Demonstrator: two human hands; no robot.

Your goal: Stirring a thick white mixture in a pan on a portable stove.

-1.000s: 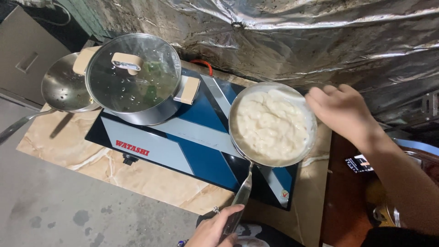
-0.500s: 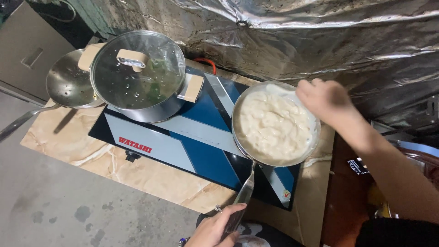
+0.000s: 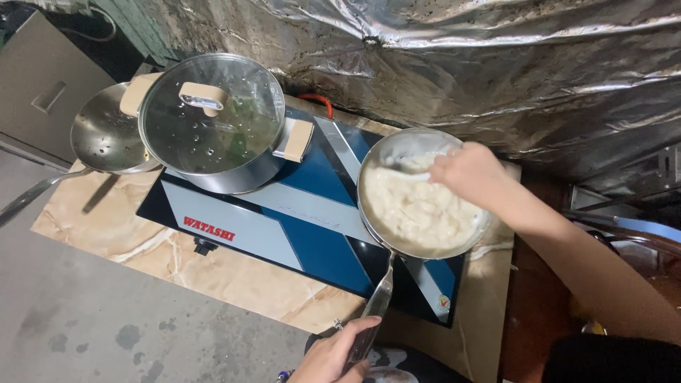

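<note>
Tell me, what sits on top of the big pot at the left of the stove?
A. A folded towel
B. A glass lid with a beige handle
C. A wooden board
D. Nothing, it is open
B: the pot is covered by a see-through glass lid with a beige handle and droplets on it.

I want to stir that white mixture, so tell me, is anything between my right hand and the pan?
Nothing visible. The right hand is directly over the open pan, at the white mixture. The lidded pot sits apart, on the other burner.
</note>
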